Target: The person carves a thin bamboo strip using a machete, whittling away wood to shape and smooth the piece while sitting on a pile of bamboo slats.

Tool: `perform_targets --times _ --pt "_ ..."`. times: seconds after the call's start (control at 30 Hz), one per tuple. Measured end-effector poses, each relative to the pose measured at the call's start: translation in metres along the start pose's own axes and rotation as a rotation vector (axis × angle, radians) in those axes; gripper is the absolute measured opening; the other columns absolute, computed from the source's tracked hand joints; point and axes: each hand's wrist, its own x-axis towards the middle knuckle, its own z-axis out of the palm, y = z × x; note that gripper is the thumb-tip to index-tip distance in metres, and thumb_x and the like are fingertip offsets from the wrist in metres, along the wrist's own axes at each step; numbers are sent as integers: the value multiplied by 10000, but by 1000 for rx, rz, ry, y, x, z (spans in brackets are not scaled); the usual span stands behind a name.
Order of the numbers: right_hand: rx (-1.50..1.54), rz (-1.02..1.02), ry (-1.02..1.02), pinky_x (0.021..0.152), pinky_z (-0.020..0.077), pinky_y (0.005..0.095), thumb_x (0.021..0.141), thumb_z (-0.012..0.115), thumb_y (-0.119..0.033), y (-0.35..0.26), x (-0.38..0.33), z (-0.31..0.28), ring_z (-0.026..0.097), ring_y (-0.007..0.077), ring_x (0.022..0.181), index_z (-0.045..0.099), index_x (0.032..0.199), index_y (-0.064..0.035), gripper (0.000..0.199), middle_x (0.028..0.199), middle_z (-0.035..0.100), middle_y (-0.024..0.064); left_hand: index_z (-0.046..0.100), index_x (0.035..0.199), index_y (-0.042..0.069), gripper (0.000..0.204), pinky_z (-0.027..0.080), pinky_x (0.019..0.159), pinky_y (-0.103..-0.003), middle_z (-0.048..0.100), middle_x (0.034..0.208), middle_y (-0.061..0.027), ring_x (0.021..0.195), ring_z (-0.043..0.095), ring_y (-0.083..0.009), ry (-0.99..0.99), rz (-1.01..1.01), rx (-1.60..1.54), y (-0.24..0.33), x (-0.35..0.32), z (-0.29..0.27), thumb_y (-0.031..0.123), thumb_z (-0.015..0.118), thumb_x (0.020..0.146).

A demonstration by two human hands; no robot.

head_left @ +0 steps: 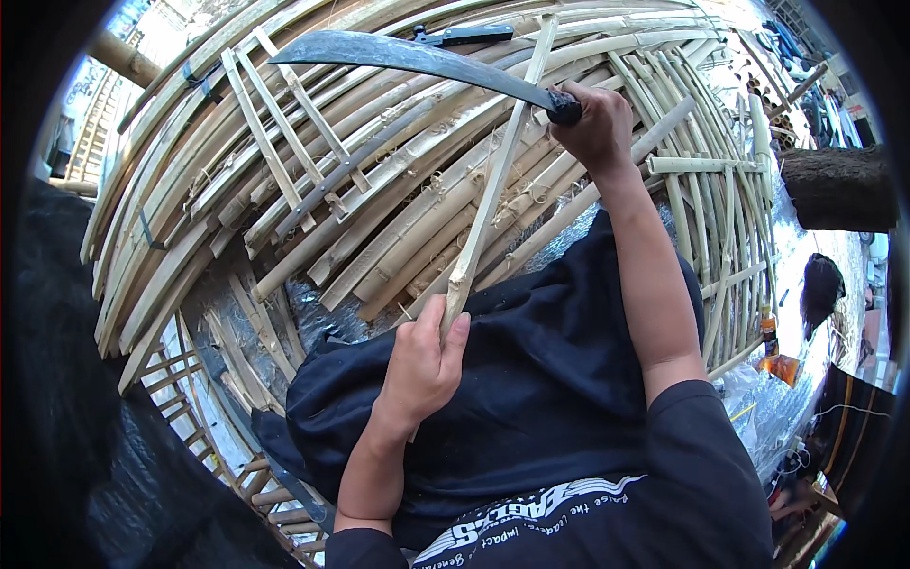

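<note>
My left hand (424, 365) is closed round the lower end of a long, pale bamboo strip (495, 194), which slants up and away from my lap. In my right hand (597, 128) is the dark handle of a machete (408, 59). Its long curved blade points left and crosses over the upper part of the strip; whether blade and strip touch I cannot tell. Under both lies a broad pile of split bamboo slats (408, 204), with thin curled shavings scattered on it. Dark cloth (559, 351) covers my lap beneath the left hand.
Beyond the blade lies a black-handled tool (464, 36) on the slats. A small bamboo frame (294, 133) rests at the left. Crossed bamboo strips (725, 213) stand at the right, near a bottle with amber liquid (779, 368) and a dark wooden post (834, 188).
</note>
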Motion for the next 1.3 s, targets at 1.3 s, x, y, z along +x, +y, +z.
perform_targets --times 1.3 --pt "89 201 147 623 548 454 771 699 -239 29 5 0 679 381 691 741 798 -143 108 699 681 149 528 993 -22 191 453 574 -503 591 679 -256 682 617 -492 56 37 34 -5 1 10 161 576 1018"
